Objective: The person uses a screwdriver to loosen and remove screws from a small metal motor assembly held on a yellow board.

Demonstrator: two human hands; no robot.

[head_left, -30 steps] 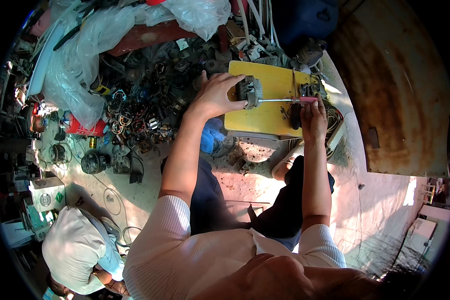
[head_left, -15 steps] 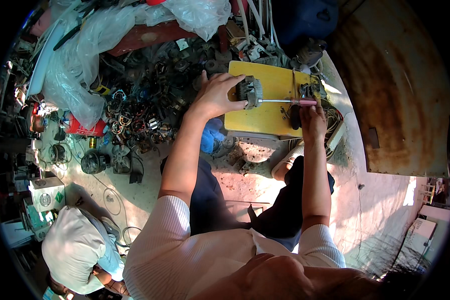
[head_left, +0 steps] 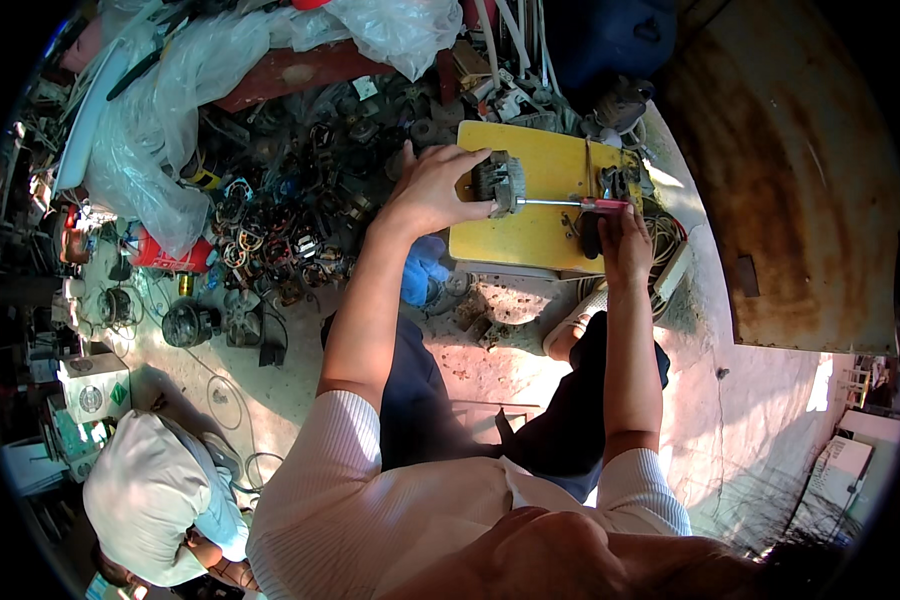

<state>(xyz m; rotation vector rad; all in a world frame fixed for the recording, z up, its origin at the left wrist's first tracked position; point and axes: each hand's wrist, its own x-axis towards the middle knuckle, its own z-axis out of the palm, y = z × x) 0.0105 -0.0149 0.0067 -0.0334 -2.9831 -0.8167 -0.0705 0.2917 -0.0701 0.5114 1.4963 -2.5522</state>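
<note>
Two hands at a small motor [head_left: 497, 181] on the yellow worktop [head_left: 540, 235].
Left hand [head_left: 435, 188] fingers clasp the motor; right hand [head_left: 622, 238] grips a red-handled screwdriver [head_left: 582, 203] whose tip meets it.

Support: yellow board [head_left: 540, 235] stood on concrete floor [head_left: 300, 370] | On board: small motor [head_left: 497, 182], screwdriver [head_left: 570, 203], dark parts near right edge | On floor: heap of motor cores [head_left: 270, 235], black round motor [head_left: 185, 323], blue cloth [head_left: 422, 270]
</note>
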